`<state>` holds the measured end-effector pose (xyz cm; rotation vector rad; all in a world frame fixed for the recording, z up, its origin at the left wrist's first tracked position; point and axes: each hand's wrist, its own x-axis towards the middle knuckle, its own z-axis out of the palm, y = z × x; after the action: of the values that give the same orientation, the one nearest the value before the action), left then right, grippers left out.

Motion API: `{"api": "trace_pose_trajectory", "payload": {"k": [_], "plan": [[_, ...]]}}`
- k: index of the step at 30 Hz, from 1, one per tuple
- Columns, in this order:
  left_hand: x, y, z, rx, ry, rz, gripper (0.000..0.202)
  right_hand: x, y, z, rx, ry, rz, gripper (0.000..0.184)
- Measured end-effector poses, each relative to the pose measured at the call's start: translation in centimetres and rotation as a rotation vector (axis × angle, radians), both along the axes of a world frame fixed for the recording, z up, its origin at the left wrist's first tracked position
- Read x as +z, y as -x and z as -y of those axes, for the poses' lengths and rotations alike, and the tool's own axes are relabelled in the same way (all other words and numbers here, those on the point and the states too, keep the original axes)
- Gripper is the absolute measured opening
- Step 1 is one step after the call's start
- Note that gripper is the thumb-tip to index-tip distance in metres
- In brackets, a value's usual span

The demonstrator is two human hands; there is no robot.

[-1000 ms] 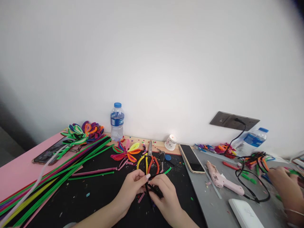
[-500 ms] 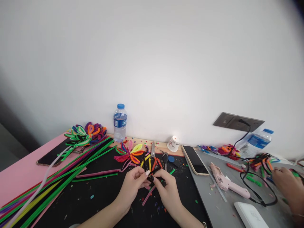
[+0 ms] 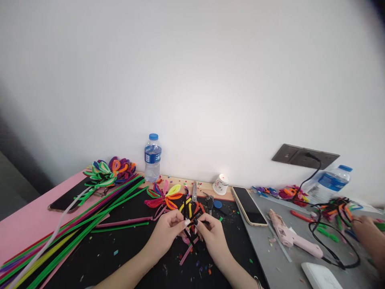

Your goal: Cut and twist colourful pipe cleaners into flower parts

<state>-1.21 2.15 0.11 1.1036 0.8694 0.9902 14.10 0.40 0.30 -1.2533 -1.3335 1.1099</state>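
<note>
Between my two hands are black pipe cleaners (image 3: 192, 237), pinched near their middle above the black mat. My left hand (image 3: 170, 230) closes thumb and forefinger on one side of them. On the other side, my right hand (image 3: 212, 235) pinches the same black pieces. Which ends each hand holds is partly hidden by the fingers. Just behind lie yellow pipe cleaner pieces (image 3: 189, 209) and red-orange ones (image 3: 201, 207). A multicoloured pipe cleaner flower (image 3: 165, 196) rests to the left of them. Below my fingers a pink pipe cleaner (image 3: 187, 255) lies on the mat.
Long pipe cleaners (image 3: 90, 226) stretch along the left. A water bottle (image 3: 152, 158), scissors (image 3: 194, 192) and paper cup (image 3: 221, 184) stand or lie by the wall. Rightward are a phone (image 3: 249, 206), pink glue gun (image 3: 293, 237) with black cord, and another person's hand (image 3: 367, 233).
My fingers have shifted slightly on the black pipe cleaners, and one black end now points down between my hands. The other person's hand at right has moved a little.
</note>
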Motion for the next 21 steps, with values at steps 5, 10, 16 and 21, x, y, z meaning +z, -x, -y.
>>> {"api": "trace_pose_trajectory", "payload": {"k": [5,10,16,21], "plan": [[-0.1,0.0,-0.1,-0.056,0.019,-0.024,0.025,-0.4,-0.5,0.2,0.015,0.076,-0.072,0.023],[-0.2,0.1,0.1,-0.078,0.025,-0.022,0.025,-0.7,-0.8,0.3,0.049,0.044,-0.079,0.024],[0.2,0.2,0.0,-0.057,0.043,-0.029,0.027,-0.6,-1.6,0.4,0.051,-0.093,0.125,0.032],[0.2,0.4,-0.3,-0.019,0.037,-0.046,0.029,-0.2,-2.2,-0.1,0.018,-0.111,0.134,0.037]]}}
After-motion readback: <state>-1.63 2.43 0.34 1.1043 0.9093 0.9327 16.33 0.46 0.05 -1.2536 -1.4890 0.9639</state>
